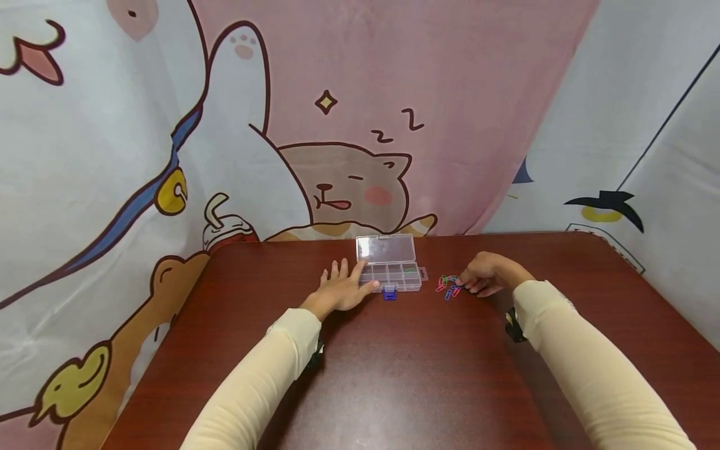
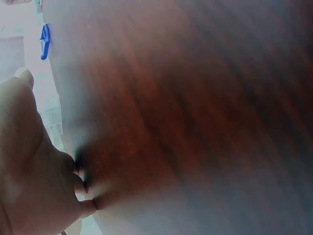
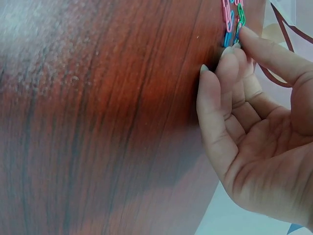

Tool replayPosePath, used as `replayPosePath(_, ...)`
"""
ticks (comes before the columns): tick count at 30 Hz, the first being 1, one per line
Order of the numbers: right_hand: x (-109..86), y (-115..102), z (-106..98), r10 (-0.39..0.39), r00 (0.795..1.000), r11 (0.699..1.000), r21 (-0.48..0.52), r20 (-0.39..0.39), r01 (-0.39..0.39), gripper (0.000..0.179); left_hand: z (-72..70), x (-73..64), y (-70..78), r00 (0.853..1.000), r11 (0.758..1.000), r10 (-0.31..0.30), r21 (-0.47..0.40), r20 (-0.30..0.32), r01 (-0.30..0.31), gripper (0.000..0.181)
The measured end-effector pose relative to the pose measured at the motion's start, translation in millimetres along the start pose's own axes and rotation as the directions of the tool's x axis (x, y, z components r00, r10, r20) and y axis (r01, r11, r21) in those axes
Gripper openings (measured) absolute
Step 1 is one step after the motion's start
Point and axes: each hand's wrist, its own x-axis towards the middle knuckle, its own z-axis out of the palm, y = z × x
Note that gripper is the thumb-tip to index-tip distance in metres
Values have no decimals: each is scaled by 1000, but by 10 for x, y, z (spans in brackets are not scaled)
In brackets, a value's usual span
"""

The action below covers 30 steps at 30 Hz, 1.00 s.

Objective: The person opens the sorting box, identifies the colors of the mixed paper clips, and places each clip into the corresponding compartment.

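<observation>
A clear plastic compartment box lies on the table with its lid raised at the back. My left hand, fingers spread, rests against the box's left end, its thumb along the front edge. A green paper clip lies in a right-hand compartment. To the right of the box is a loose group of pink, blue and green paper clips. At that group my right hand bends down, thumb and fingertips pinching a paper clip whose colour is partly hidden.
The dark red wooden table extends toward me. A blue latch sticks out at the box's front, and a clear hanging tab at its right end. Behind the table hangs a cartoon-printed cloth.
</observation>
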Motion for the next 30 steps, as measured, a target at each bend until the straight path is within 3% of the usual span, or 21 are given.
replayPosePath(18,-10,-16,-7,12,1000,999,31,4,-12,16,11,11,-8,1000,1000,5,13,-8,-5,80)
replayPosePath(30,-33,-115,17,-24,1000,995,93,12,23,29,26,24,-14,1000,1000,2,24,-8,-2,79)
